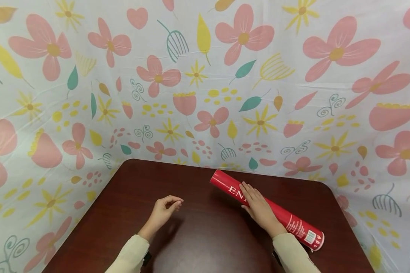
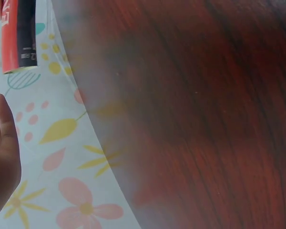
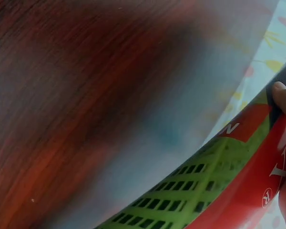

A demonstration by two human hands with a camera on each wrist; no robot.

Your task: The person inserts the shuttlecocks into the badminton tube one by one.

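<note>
A long red tube (image 1: 287, 218) with white lettering and a barcode label lies slantwise at the right side of the table in the head view. My right hand (image 1: 257, 208) grips it from above near its middle, fingers across the top and thumb along the near side. In the right wrist view the thumb presses the tube (image 3: 248, 181), whose surface there shows a green grid print. My left hand (image 1: 165, 210) is over the table, left of the tube, fingers loosely bent and holding nothing. The left wrist view catches part of that hand (image 2: 5, 157) and one tube end (image 2: 19, 38).
A dark reddish-brown table (image 1: 140, 182) with rounded far corners fills the lower part of the head view. White cloth (image 1: 191, 49) printed with pink and yellow flowers hangs behind and on both sides of it. Dark straps sit at both wrists.
</note>
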